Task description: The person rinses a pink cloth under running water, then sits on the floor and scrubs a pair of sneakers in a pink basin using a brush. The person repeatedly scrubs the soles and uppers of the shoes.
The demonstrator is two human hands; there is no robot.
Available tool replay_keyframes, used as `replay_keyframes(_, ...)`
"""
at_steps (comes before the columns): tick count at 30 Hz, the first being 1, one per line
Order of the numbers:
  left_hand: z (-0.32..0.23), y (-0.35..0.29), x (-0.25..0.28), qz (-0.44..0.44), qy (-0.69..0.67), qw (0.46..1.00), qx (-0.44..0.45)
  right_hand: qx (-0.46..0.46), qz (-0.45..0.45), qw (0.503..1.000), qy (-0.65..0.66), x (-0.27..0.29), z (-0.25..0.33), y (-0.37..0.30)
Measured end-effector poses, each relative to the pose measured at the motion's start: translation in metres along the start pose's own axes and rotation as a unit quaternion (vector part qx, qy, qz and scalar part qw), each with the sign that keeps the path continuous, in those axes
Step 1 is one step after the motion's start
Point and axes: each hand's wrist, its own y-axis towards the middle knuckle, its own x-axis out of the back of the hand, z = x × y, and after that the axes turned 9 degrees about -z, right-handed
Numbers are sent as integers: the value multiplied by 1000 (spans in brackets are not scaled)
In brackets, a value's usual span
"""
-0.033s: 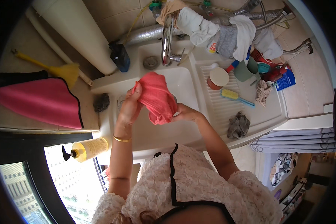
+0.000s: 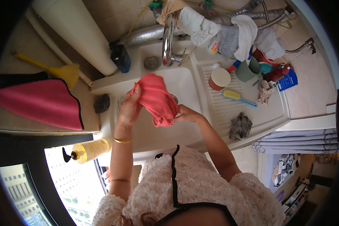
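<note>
A bunched coral-red cloth (image 2: 155, 98) hangs between my two hands above the white sink basin (image 2: 150, 137). Its left edge is gripped by my left hand (image 2: 129, 108), the thumb pressed on top. My right hand (image 2: 187, 114) pinches the cloth's lower right corner, its fingertips partly hidden by the folds. The cloth looks creased and folded over itself. Behind it, a chrome faucet (image 2: 168, 41) rises over the basin, and part of the round drain (image 2: 174, 98) shows beside the cloth.
The ribbed board at right bears a lidded round tub (image 2: 220, 78), a yellow-blue brush (image 2: 239, 98), a grey-green cup (image 2: 248, 71) and a dark crumpled cloth (image 2: 241, 126). A yellow pump bottle (image 2: 90, 150) stands left by the window; a dark blue bottle (image 2: 120, 58) stands behind.
The cloth and my left hand have shifted very slightly, and a little more of the drain shows. Both hands keep their grip on the cloth.
</note>
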Motion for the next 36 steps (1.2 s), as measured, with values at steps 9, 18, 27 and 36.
replay_keyframes(9, 58, -9, 109, -185, 194, 962, 44, 26, -181, 982, 43, -7, -5, -28)
replay_keyframes(18, 47, -46, 78, -131, -54, 990, 0, 14, -125, 980, 152, -30, 28, -54)
replay_keyframes(27, 24, -77, -9, -41, 185, 979, -76, 197, -270, 943, 4, -94, 98, -33)
replay_keyframes(36, 5, -111, -1, 65, 297, 943, -136, 94, -119, 978, 144, -81, 106, -26)
